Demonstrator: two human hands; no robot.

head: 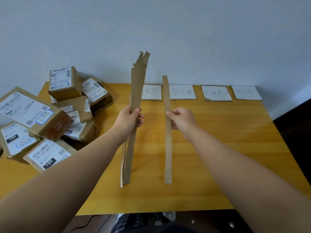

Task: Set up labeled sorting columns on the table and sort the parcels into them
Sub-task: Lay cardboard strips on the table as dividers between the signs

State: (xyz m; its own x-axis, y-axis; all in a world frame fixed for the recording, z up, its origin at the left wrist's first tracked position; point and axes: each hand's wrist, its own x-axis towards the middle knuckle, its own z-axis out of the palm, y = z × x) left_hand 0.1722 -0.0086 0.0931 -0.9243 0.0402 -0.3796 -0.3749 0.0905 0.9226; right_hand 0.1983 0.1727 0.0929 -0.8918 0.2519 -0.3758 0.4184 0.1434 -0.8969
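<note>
My left hand [130, 119] grips a bundle of long torn cardboard strips [137, 84], held upright above the yellow wooden table [218, 148]. My right hand [182, 118] pinches a single narrow cardboard strip [168, 148] that runs front to back over the table, between the first two label cards. Several white handwritten label cards [182, 91] lie in a row along the far edge. A heap of brown cardboard parcels [65, 83] with white shipping labels is piled on the table's left side.
A pale wall rises directly behind the table. A dark piece of furniture [296, 128] stands at the right edge. Below the near edge are my legs and a cable on the floor [87, 222].
</note>
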